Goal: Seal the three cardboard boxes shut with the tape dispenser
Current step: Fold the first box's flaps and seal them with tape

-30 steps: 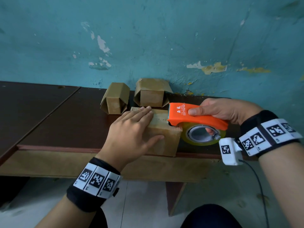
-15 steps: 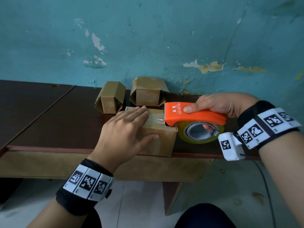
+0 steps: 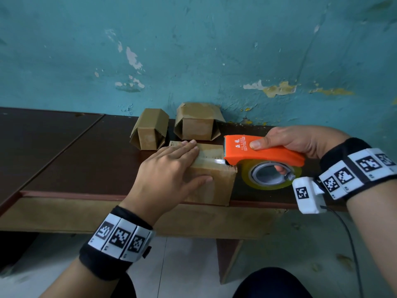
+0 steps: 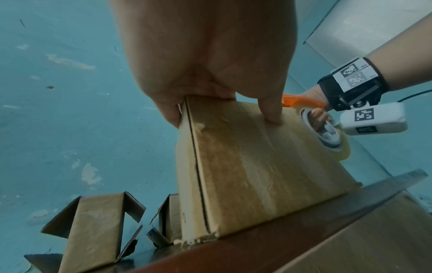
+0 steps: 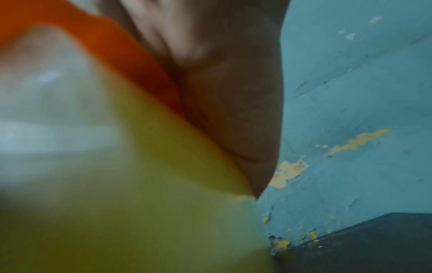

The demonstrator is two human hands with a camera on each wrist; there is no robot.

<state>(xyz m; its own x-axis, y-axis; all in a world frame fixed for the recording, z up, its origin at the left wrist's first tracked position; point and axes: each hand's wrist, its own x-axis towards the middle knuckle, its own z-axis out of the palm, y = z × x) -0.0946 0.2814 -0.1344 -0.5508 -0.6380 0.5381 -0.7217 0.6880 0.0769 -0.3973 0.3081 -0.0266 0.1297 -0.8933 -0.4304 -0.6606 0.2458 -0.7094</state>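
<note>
A closed cardboard box (image 3: 211, 183) stands at the table's front edge. My left hand (image 3: 171, 166) presses flat on its top, thumb down the front face, as the left wrist view shows on the box (image 4: 245, 166). My right hand (image 3: 300, 143) grips the orange tape dispenser (image 3: 264, 155), whose toothed front rests on the box's right top edge. A glossy strip of tape (image 3: 217, 161) lies on the top. The yellowish tape roll (image 3: 270, 177) hangs beside the box's right side. The right wrist view is a blur of orange dispenser (image 5: 131, 61) and roll (image 5: 163, 184).
Two more boxes (image 3: 150, 132) (image 3: 197, 123) with flaps spread open stand behind, against the peeling blue wall (image 3: 193, 50). The dark brown table (image 3: 75, 158) stretches away to the left. A cable (image 3: 352, 244) hangs from my right wrist camera.
The dispenser has slid a little to the right, towards the box's right edge. My left hand stays pressed on the box top.
</note>
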